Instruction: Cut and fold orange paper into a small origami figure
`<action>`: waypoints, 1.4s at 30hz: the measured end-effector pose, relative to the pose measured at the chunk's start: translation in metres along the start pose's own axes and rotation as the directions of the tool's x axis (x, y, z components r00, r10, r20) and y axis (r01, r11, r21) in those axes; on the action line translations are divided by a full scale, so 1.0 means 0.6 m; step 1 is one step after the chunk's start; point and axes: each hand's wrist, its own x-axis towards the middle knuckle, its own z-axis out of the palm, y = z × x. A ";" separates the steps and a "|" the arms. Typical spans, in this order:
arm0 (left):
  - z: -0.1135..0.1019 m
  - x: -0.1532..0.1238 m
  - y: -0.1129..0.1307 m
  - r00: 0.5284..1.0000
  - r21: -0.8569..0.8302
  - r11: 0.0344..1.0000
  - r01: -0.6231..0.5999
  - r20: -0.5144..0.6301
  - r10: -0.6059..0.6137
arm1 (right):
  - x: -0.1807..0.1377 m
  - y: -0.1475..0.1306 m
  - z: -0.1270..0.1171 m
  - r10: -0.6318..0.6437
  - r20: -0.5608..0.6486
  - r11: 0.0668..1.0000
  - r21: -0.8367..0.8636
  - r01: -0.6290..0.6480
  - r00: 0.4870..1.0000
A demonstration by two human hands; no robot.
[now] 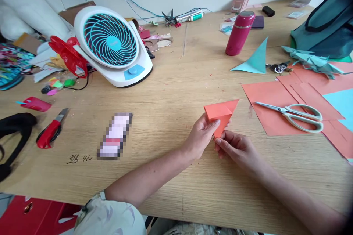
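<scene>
A folded piece of orange paper [220, 113] is held up above the wooden table, its pointed corner turned to the upper right. My left hand [202, 132] grips its left side, with the thumb laid across the front. Below it, my right hand [234, 145] pinches the paper's lower tip between thumb and fingers. Its other fingers are curled and partly hidden. To the right, scissors [292, 114] with pale handles lie on flat orange sheets [264, 99]. Beyond them are a teal folded paper triangle [255, 60] and a teal paper model [314, 60].
A white fan [110, 44] stands at the back left. A phone [114, 136] lies near a red-handled utility knife [51, 132]. A magenta bottle [239, 33], keys [279, 67] and a teal bag [328, 25] are at the back right. Pliers [171, 18] lie by the wall.
</scene>
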 end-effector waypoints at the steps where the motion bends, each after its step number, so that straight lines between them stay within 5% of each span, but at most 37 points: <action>1: -0.004 0.002 -0.003 0.999 0.009 0.999 0.032 0.036 -0.032 | 0.000 0.000 -0.003 -0.011 -0.011 1.000 -0.013 0.011 1.000; 10: -0.033 0.019 0.016 0.970 0.192 0.981 -0.039 0.243 -0.009 | 0.006 0.001 -0.026 -0.026 -0.053 1.000 0.005 0.026 0.998; 15: -0.040 0.024 0.015 0.968 0.223 0.975 -0.013 0.247 -0.044 | 0.005 0.008 -0.023 -0.024 -0.027 1.000 -0.006 0.024 0.999; 22: -0.045 0.029 0.000 0.993 0.135 0.990 0.050 0.102 -0.064 | 0.005 0.012 -0.028 -0.026 -0.036 1.000 -0.011 0.025 0.999; 27: -0.054 0.032 0.000 0.997 0.048 0.996 0.082 -0.012 -0.081 | 0.009 0.011 -0.022 -0.097 -0.159 0.995 -0.001 0.098 0.983; 42: -0.043 0.027 0.002 0.987 0.067 0.989 0.135 -0.100 -0.128 | 0.012 0.011 -0.013 -0.084 -0.152 0.994 -0.088 0.071 0.985</action>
